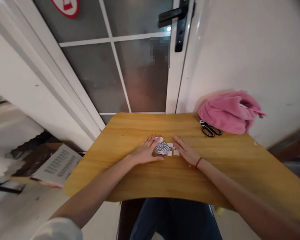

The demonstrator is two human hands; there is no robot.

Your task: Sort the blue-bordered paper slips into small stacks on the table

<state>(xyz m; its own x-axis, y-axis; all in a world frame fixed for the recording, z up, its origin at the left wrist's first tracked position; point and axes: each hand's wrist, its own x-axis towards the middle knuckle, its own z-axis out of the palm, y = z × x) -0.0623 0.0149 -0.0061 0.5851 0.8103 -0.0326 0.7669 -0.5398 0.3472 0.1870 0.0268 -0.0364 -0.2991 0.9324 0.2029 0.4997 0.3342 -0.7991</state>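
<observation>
A loose pile of small white paper slips with blue edges (164, 148) lies on the wooden table (120, 181), between my two hands. My left hand (147, 151) rests along the pile's left side, fingers spread and thumb stretched out below it. On the right side, my right hand (187, 150) touches or nearly touches the outer slips, its fingers stretched out flat. A red string bracelet (198, 162) circles my right wrist. Some slips overlap, and parts of a few are hidden by my fingers.
Black-handled scissors (209, 129) lie at the table's back right, partly under a pink plush cloth (230, 111). Behind the table stands a door with dark glass panes (142, 76) and a black handle (173, 15). An open cardboard box (57, 163) is on the floor at left.
</observation>
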